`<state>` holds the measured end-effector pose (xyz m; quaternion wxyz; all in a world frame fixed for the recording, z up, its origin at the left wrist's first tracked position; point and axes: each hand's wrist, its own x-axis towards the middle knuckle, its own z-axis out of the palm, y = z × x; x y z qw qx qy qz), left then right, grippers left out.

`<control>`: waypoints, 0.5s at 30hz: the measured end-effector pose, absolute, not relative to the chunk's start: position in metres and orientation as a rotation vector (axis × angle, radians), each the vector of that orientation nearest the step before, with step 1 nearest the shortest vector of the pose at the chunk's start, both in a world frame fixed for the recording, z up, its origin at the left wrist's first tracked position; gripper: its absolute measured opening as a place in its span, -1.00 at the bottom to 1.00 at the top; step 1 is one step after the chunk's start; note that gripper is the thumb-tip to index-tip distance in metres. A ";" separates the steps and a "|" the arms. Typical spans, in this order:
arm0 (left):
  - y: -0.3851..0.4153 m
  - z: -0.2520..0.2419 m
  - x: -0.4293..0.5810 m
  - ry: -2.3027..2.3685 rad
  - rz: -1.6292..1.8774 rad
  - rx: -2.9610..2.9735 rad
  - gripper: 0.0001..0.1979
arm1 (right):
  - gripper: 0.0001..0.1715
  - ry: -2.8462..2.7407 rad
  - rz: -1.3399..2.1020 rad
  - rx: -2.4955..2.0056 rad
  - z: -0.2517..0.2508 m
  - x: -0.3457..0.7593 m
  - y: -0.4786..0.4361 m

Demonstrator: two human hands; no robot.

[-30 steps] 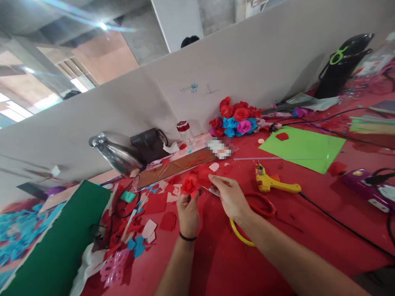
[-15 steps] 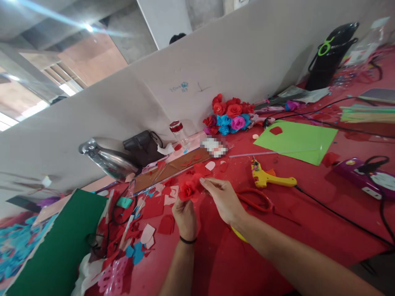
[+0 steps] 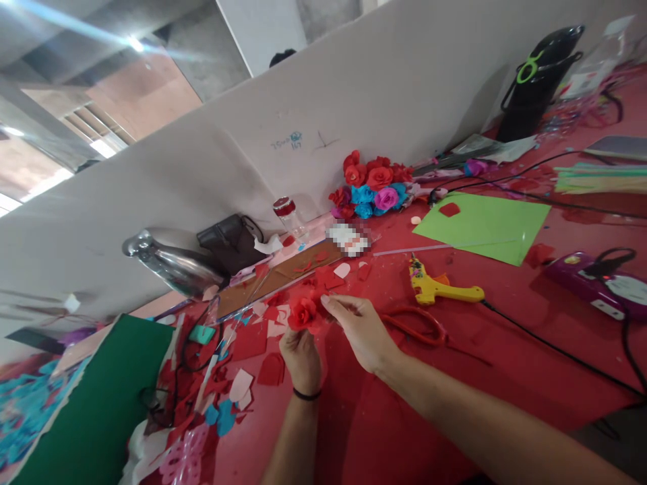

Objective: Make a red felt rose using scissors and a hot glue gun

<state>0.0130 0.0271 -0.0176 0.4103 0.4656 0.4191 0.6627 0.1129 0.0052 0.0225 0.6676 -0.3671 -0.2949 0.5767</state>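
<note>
My left hand (image 3: 302, 357) is closed around the base of a red paper rose (image 3: 303, 312), holding it upright above the red table (image 3: 384, 417). My right hand (image 3: 360, 329) reaches in from the right, thumb and forefinger pinched at the rose's outer petal. A black band circles my left wrist. Red-handled scissors (image 3: 417, 325) lie just right of my right hand. A yellow glue gun (image 3: 437, 289) rests beyond them, its black cord trailing right.
A bunch of red, blue and pink paper roses (image 3: 371, 185) lies against the grey partition. A light green sheet (image 3: 485, 225), a dark green sheet (image 3: 91, 404), paper scraps (image 3: 227, 384), a metal flask (image 3: 172, 263), a black pouch (image 3: 230, 239) and a purple device (image 3: 591, 283) lie around.
The view has shifted a little, so everything sits slightly left and lower. My right hand's fingers have moved closer onto the rose's petal. My left hand keeps its hold.
</note>
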 end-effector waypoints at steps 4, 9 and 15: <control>0.026 -0.012 0.015 1.105 1.701 1.242 -0.81 | -0.67 -0.638 1.332 -0.796 0.023 0.113 0.004; 0.026 -0.006 0.017 1.158 1.750 1.279 -0.85 | -0.80 -0.606 1.333 -0.827 0.022 0.112 0.004; 0.026 -0.011 0.013 1.164 1.718 1.220 -0.90 | -0.77 -0.619 1.435 -0.702 0.024 0.114 0.006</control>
